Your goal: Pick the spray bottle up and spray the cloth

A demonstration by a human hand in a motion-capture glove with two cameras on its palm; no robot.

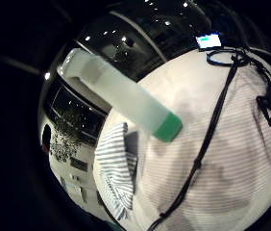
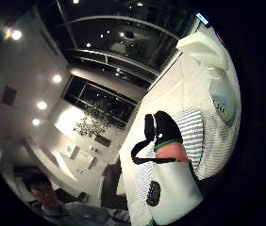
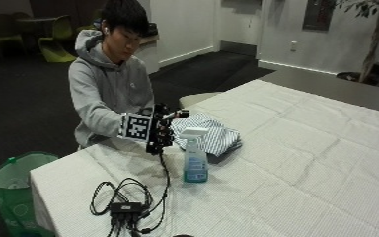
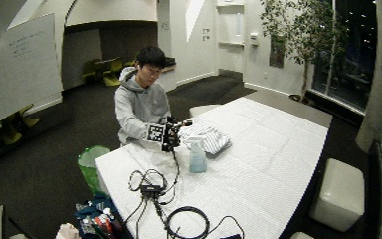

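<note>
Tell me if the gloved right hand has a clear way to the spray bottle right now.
Probably yes. The gloved right hand hovers beside the upright spray bottle, with nothing between them. The folded striped cloth lies behind the bottle, out of the way.

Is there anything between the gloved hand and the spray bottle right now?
No. In the outside view the hand hovers just beside the bottle, with only bare tablecloth below the gap.

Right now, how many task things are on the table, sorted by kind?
Spray bottle: 1
Striped cloth: 1
Total: 2
</note>
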